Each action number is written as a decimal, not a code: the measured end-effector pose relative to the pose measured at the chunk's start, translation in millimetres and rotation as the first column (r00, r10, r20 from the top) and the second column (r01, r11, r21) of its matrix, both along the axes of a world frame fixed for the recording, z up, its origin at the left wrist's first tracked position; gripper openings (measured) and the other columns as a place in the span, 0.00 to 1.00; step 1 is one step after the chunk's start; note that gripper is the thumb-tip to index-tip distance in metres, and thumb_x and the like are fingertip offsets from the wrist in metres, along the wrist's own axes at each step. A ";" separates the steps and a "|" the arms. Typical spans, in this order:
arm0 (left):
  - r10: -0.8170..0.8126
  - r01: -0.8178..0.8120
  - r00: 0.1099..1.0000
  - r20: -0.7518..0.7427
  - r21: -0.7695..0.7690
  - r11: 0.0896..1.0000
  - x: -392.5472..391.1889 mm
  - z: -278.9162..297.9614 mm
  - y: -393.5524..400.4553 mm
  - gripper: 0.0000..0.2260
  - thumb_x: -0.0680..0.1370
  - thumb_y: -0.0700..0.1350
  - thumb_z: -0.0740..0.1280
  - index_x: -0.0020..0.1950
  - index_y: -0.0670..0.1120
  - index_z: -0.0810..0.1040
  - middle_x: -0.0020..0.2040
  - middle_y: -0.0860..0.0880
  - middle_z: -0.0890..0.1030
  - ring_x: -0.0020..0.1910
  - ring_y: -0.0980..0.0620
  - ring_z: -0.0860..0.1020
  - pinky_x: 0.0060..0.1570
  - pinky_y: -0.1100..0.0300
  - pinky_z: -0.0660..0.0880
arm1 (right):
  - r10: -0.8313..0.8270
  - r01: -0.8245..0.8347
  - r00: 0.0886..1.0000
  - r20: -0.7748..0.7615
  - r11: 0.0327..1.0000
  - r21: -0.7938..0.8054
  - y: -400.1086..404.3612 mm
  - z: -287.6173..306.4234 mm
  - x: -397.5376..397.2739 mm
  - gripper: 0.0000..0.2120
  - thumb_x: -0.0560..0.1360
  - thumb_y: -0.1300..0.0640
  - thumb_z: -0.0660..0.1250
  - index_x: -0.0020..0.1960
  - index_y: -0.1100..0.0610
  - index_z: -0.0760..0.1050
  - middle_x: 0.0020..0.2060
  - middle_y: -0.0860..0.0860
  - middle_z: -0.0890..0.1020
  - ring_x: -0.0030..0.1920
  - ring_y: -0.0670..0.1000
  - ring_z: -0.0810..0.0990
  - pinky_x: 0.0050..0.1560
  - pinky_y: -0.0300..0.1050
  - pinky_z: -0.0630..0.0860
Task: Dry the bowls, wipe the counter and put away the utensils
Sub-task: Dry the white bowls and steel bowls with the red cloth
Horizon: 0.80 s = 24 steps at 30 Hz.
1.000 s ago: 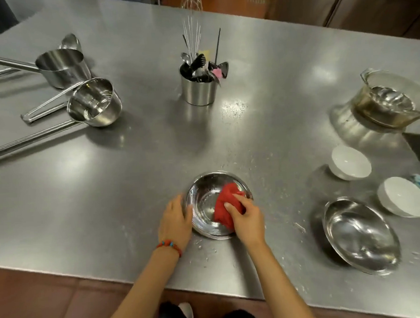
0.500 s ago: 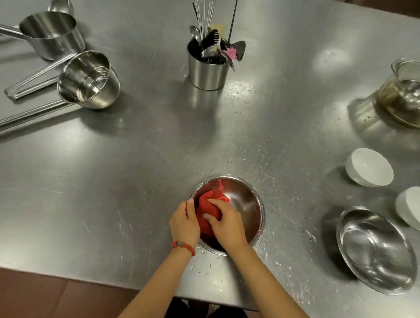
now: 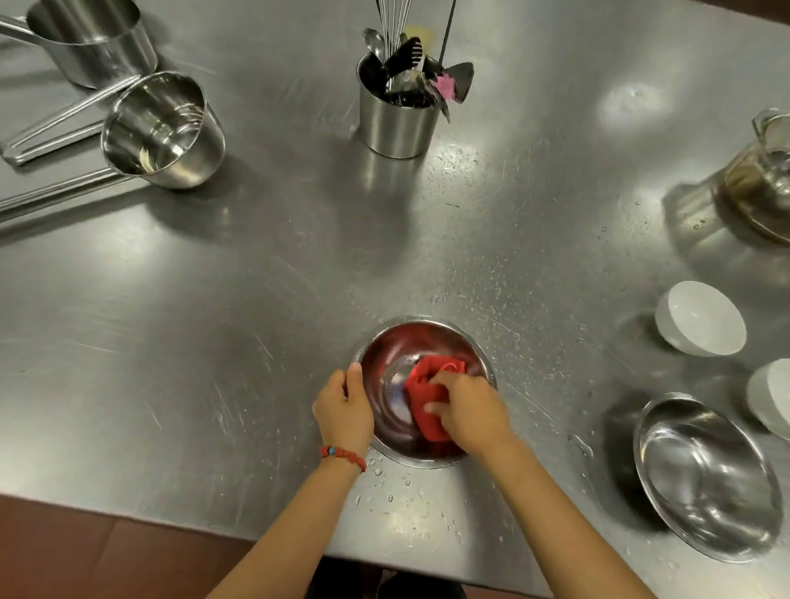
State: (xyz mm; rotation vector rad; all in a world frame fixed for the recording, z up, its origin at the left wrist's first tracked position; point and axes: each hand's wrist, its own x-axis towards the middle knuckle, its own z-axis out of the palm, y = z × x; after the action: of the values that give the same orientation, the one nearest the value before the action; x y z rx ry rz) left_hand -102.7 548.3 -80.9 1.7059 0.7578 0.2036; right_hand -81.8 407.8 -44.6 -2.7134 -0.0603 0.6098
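Note:
A small steel bowl (image 3: 413,339) sits near the front edge of the steel counter (image 3: 291,282). My left hand (image 3: 344,409) grips its left rim. My right hand (image 3: 470,412) presses a red cloth (image 3: 427,389) against the inside of that bowl. A larger steel bowl (image 3: 704,475) rests tilted at the right. Two white bowls (image 3: 700,317) (image 3: 787,400) lie beyond it. A steel holder (image 3: 395,120) full of utensils stands at the back centre.
Two long-handled steel saucepans (image 3: 165,132) (image 3: 91,36) lie at the back left. A glass pot (image 3: 771,183) with water stands at the right edge. Water droplets speckle the counter around the small bowl. The counter's front edge runs just below my wrists.
My right hand has swept the red cloth around inside the small bowl, from its right side to the left and back toward the middle. My left hand stays on the rim.

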 end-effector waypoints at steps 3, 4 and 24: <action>0.003 -0.004 1.000 0.030 0.023 1.000 -2.2 -1.6 -3.3 0.21 0.78 0.41 0.62 0.25 0.47 0.60 0.24 0.51 0.62 0.25 0.55 0.60 0.24 0.69 0.62 | 0.004 0.049 0.985 -0.170 0.952 0.304 6.1 2.2 -12.2 0.13 0.70 0.57 0.72 0.55 0.54 0.80 0.50 0.52 0.83 0.49 0.49 0.78 0.48 0.35 0.67; -0.004 0.003 0.999 0.039 0.033 0.999 -3.6 -2.3 -3.7 0.21 0.78 0.41 0.62 0.25 0.47 0.60 0.24 0.51 0.63 0.25 0.55 0.61 0.24 0.70 0.63 | 0.002 0.079 0.980 -0.200 0.916 0.394 11.0 2.2 -16.5 0.12 0.70 0.58 0.71 0.53 0.56 0.80 0.47 0.52 0.83 0.47 0.48 0.77 0.46 0.34 0.68; -0.103 0.088 0.985 0.140 0.111 0.990 -6.4 14.9 1.3 0.24 0.77 0.40 0.63 0.25 0.51 0.56 0.22 0.55 0.59 0.23 0.58 0.58 0.23 0.70 0.61 | 0.164 -0.115 0.983 -0.083 0.903 0.414 -3.7 8.7 -31.4 0.10 0.72 0.57 0.69 0.54 0.53 0.80 0.47 0.48 0.83 0.47 0.47 0.79 0.47 0.29 0.72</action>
State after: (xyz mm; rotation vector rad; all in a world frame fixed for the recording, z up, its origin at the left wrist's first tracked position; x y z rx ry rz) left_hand -109.1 549.6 -65.9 1.8001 0.5640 0.3025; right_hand -113.2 404.1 -35.9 -2.2770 -0.3198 0.7067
